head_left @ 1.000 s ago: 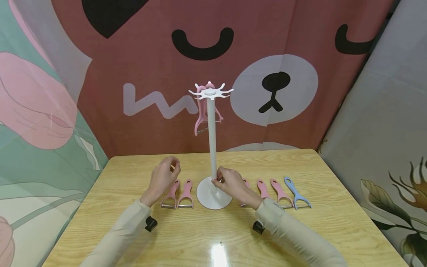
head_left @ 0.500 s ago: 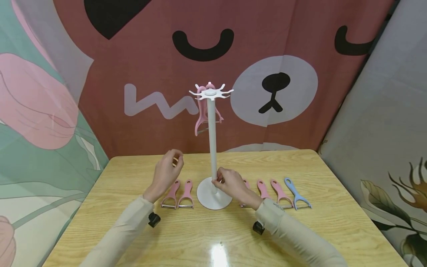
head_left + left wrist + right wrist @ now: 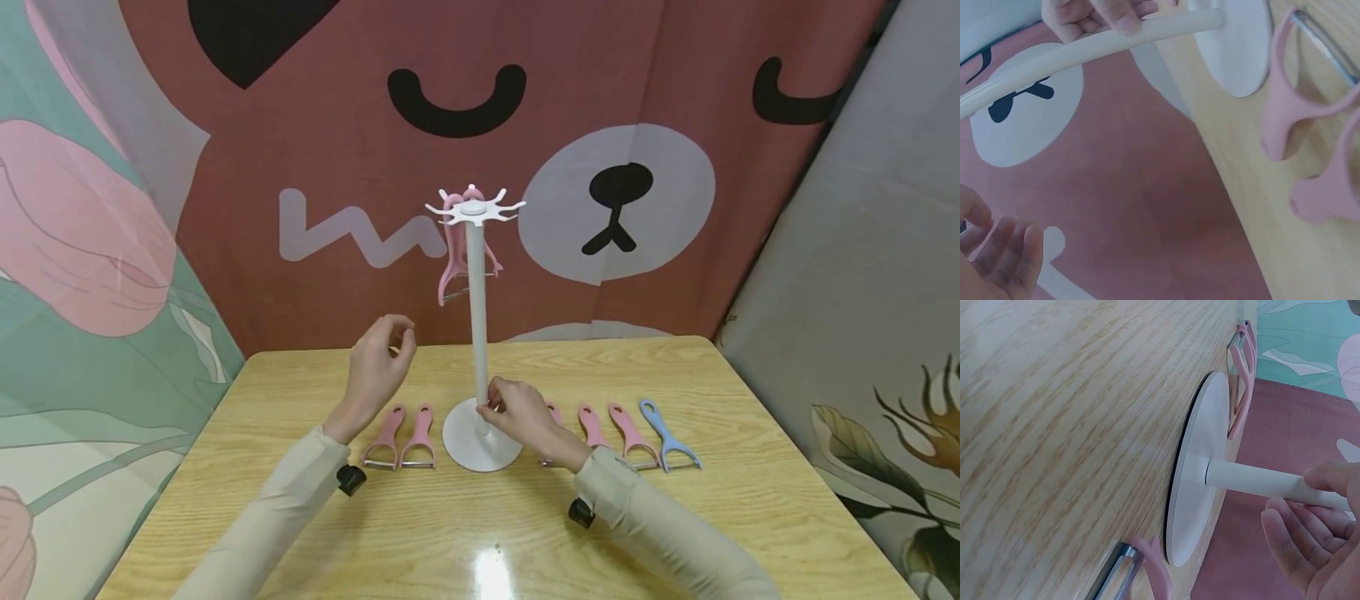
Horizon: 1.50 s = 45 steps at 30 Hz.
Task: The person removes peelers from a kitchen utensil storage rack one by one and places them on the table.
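Observation:
A white hanging stand (image 3: 477, 325) with a round base stands upright mid-table, its top a ring of hooks. Low on its pole my right hand (image 3: 525, 414) pinches with thumb and fingers; the right wrist view shows the thumb (image 3: 1329, 478) against the pole. My left hand (image 3: 375, 367) hovers in the air left of the pole, fingers loosely bent and holding nothing. Two pink peelers (image 3: 453, 250) hang from hooks at the back left of the top, partly behind the pole. Under and beside the left hand lie two more pink peelers (image 3: 422, 429).
Right of the base, several pink peelers (image 3: 628, 429) and a blue peeler (image 3: 660, 425) lie in a row on the wooden table (image 3: 420, 533). The right forearm partly hides some of them. A printed curtain (image 3: 337, 125) hangs behind the table.
My left hand has risen and shifted slightly right, away from the peelers lying on the left. My right hand keeps its hold on the pole.

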Motion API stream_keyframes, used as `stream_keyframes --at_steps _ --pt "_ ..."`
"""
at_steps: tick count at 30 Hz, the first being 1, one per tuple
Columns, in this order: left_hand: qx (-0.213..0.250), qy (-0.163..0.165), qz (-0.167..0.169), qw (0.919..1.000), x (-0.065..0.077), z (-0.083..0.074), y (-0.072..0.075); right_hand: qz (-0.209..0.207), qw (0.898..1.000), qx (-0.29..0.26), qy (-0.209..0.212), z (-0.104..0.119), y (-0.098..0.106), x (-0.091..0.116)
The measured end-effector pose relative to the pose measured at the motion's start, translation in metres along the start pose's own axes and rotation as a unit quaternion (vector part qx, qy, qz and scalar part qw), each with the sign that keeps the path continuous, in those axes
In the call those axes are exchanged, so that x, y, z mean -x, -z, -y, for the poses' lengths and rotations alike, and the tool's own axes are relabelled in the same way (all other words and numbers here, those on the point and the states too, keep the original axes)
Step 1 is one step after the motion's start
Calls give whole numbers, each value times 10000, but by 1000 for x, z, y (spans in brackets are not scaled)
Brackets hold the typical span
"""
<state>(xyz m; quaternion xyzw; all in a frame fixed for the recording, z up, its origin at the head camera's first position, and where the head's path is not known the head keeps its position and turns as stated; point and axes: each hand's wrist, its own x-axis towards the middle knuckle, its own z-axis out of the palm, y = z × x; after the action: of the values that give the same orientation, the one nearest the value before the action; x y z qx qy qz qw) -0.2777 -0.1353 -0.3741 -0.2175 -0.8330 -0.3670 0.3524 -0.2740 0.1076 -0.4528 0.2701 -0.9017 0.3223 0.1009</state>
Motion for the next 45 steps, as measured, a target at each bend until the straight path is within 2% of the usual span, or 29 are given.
stream_keyframes --at_steps 11,18,22,27,33,37,42,45 --pt "261 -178 -439 9985 -19 -13 0 -23 10000 -16 12 -1 0 -1" --pt "550 -383 -739 9950 -34 -27 1 -9 10000 -84 43 0 0 1" --pt "892 -396 -744 9924 -41 -35 2 -17 9999 -95 83 0 1 1" --pt "1358 -218 -681 9881 -48 -38 0 -7 9999 -57 92 0 1 1" --pt "1610 -240 -727 9840 -57 -44 -4 -6 9999 -56 97 -1 0 1" --pt "1764 -180 -700 9817 -63 -57 -4 -26 9999 -53 104 -2 0 1" --pt "2099 -23 -522 9763 -67 -87 7 -28 9999 -53 116 -2 -1 2" --pt "2306 -21 -483 9719 -69 -95 11 -29 9999 -52 142 -2 -1 2"
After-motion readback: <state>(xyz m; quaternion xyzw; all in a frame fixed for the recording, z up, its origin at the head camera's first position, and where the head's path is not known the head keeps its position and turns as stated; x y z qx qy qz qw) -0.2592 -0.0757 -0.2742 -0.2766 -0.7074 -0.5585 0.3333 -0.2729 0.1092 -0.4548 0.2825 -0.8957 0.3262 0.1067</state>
